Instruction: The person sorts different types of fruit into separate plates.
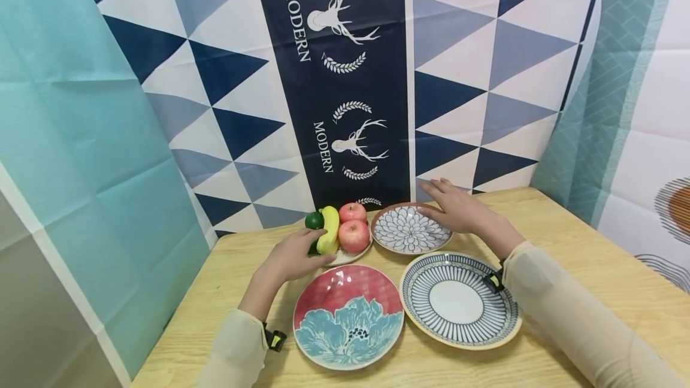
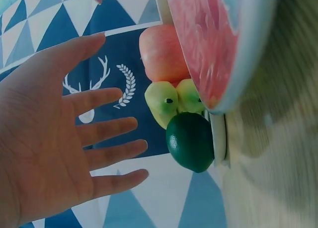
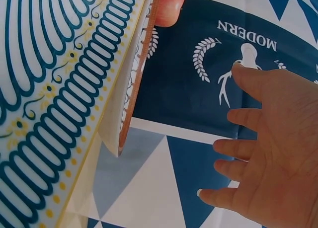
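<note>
A patterned cloth [image 1: 356,76] with triangles, stag heads and the word MODERN hangs behind a pale wooden desk [image 1: 221,277]. The red-and-blue flower plate [image 1: 347,283] lies near the front of the desk. Just behind that plate is the fruit dish [image 1: 360,256], carrying a yellow banana [image 1: 330,226], two pinkish-red apples [image 1: 354,236] and a dark green fruit [image 1: 314,220]. Behind and to the right of the flower plate is the brown-rimmed petal plate [image 1: 412,229]; just beside it on the right is the striped plate [image 1: 458,301]. The left hand [image 1: 296,254] hangs behind and to the left of the flower plate, near the fruit, its grip loose with the fingers spread apart. The right hand [image 1: 458,207], well behind and to the right of the flower plate, is nearest the petal plate, grip likewise loose, fingers apart.
</note>
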Action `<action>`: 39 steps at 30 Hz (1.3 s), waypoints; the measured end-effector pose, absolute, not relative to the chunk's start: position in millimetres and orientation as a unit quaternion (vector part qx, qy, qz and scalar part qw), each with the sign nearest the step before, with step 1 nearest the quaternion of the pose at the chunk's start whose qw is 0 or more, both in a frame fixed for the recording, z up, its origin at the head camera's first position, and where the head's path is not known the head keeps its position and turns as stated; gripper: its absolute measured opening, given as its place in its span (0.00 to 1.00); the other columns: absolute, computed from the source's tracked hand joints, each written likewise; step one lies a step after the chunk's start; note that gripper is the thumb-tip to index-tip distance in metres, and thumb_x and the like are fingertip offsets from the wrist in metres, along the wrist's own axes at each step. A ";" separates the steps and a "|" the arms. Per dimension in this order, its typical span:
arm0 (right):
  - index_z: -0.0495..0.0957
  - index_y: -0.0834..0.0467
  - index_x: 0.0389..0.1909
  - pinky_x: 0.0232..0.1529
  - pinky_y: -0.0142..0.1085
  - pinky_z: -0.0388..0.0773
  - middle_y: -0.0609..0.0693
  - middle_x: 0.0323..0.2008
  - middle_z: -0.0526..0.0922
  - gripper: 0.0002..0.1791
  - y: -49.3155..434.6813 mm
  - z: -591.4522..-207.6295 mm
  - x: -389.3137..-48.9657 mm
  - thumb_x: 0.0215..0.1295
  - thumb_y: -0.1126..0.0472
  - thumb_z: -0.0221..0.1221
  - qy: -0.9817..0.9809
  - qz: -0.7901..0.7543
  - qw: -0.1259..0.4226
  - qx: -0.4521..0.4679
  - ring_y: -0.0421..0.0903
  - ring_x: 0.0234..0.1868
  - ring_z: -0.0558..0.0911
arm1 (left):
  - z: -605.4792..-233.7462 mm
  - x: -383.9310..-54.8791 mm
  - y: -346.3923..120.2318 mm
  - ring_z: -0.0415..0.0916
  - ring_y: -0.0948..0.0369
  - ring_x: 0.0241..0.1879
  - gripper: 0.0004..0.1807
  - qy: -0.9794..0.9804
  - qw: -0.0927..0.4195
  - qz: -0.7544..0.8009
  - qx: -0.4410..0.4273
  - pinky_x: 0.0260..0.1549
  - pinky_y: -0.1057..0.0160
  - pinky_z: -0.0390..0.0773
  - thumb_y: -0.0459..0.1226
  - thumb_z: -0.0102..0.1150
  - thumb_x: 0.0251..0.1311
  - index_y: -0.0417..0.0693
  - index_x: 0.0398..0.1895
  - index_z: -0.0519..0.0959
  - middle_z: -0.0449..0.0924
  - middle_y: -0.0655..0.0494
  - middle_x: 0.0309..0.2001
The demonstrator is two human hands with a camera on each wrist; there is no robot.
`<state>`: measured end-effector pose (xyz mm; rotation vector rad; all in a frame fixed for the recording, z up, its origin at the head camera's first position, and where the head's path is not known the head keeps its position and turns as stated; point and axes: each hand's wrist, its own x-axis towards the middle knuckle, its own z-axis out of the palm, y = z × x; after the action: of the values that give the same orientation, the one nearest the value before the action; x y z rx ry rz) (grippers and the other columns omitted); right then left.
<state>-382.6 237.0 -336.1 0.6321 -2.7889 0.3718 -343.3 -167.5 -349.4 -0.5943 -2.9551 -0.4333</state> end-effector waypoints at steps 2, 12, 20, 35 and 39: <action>0.58 0.61 0.82 0.73 0.71 0.53 0.72 0.80 0.54 0.40 236.9 -335.2 -382.2 0.81 0.44 0.55 -0.959 0.127 0.128 0.217 0.75 0.80 0.50 | -349.9 -340.0 -169.7 0.71 0.44 0.71 0.41 -0.969 0.054 -0.139 -0.200 0.64 0.38 0.75 0.61 0.67 0.64 0.54 0.76 0.74 0.73 0.45 0.73; 0.58 0.61 0.82 0.73 0.71 0.53 0.73 0.80 0.54 0.40 238.1 -335.3 -383.4 0.81 0.43 0.55 -0.960 0.124 0.128 0.218 0.75 0.80 0.49 | -363.3 -329.3 -180.9 0.78 0.47 0.64 0.37 -0.965 0.007 -0.146 -0.217 0.59 0.41 0.79 0.57 0.71 0.62 0.51 0.70 0.79 0.81 0.46 0.64; 0.57 0.61 0.83 0.73 0.71 0.53 0.73 0.80 0.54 0.40 237.4 -333.9 -381.1 0.81 0.44 0.55 -0.960 0.127 0.126 0.217 0.75 0.80 0.49 | -380.2 -330.1 -185.4 0.80 0.54 0.48 0.34 -0.952 -0.043 -0.165 -0.255 0.46 0.53 0.83 0.56 0.73 0.61 0.49 0.65 0.81 0.85 0.52 0.48; 0.57 0.60 0.83 0.72 0.71 0.54 0.72 0.80 0.54 0.41 231.2 -331.0 -379.7 0.81 0.41 0.54 -0.964 0.113 0.119 0.209 0.74 0.80 0.50 | -391.7 -334.1 -194.3 0.76 0.56 0.42 0.28 -0.928 -0.097 -0.254 -0.254 0.41 0.56 0.82 0.40 0.76 0.62 0.44 0.63 0.79 0.81 0.52 0.44; 0.58 0.60 0.83 0.72 0.72 0.54 0.71 0.80 0.54 0.41 229.3 -331.9 -378.4 0.80 0.41 0.54 -0.965 0.108 0.119 0.209 0.75 0.80 0.50 | -394.0 -337.0 -199.4 0.76 0.56 0.43 0.30 -0.919 -0.112 -0.275 -0.258 0.41 0.58 0.81 0.40 0.76 0.61 0.43 0.65 0.78 0.81 0.53 0.44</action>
<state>-378.4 229.3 -331.9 0.6118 -2.8207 0.3165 -337.0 -199.4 -394.0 -0.8748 -3.1132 -0.9330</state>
